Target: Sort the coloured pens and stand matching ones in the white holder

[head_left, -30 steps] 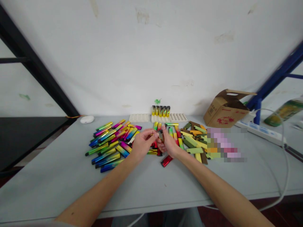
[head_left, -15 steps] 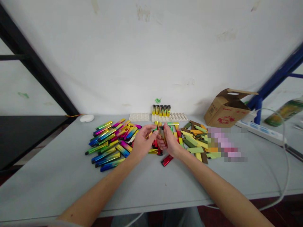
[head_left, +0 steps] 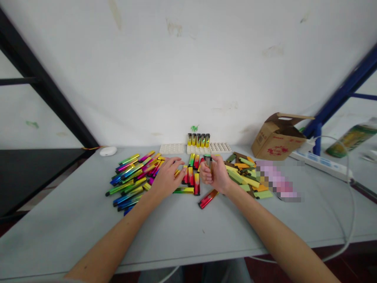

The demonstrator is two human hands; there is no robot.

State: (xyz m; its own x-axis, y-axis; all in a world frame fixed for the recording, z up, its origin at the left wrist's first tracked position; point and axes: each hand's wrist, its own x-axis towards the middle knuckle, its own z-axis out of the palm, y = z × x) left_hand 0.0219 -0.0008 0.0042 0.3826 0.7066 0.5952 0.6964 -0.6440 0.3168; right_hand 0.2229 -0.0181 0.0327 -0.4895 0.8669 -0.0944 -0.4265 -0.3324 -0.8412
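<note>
My right hand (head_left: 218, 175) is wrapped round a lighter (head_left: 208, 161) whose metal top points upward; the fingers cover most of its body. To its left, my left hand (head_left: 166, 177) hovers with fingers stretched out and nothing visible in it. Under and beside those fingers lie shiny red-and-yellow lighters (head_left: 196, 184), several side by side. A single red lighter (head_left: 207, 199) lies slantwise nearer the front. Shiny multicoloured lighters (head_left: 129, 179) form a pile left of my left hand. Green, yellow and brown lighters (head_left: 249, 181) are heaped right of my right hand.
Several gold lighters (head_left: 198, 140) stand upright in a white holed tray (head_left: 193, 149) by the wall, with similar trays (head_left: 172, 148) alongside. A cardboard box (head_left: 277, 139), a white power strip (head_left: 322, 163) and a cable (head_left: 350, 220) are at right. A white case (head_left: 108, 151) sits at left.
My hands have moved apart: the left has swung left and opened its fingers over the lighters, while the right stays closed round a lighter and has shifted slightly right.
</note>
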